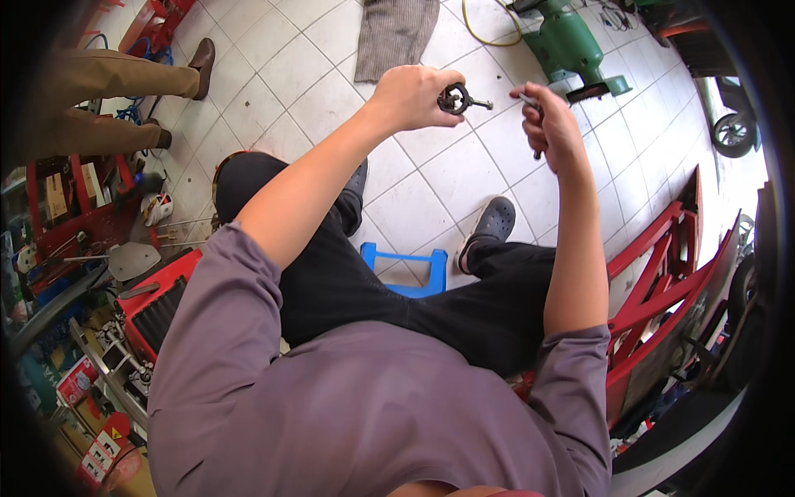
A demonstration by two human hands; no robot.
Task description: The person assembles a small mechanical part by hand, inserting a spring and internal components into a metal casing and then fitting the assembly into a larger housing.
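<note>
My left hand (418, 98) grips a dark, ring-shaped metal part (454, 101), which has a silver bolt (482, 104) sticking out to the right. A short way right of that bolt, my right hand (546, 124) is closed around a slim metal tool (527, 100), its dark lower end showing below the fingers; the exact kind is hard to make out. The tool and the ring part are apart. Both hands are held out over the white tiled floor.
Another person's legs (145, 74) stand at upper left. A green machine (571, 45) and grey ribbed cloth (389, 37) lie ahead. A blue plastic stool (402, 290) is between my legs. Red metal frames (662, 273) are right; a red toolbox (141, 302) and clutter are left.
</note>
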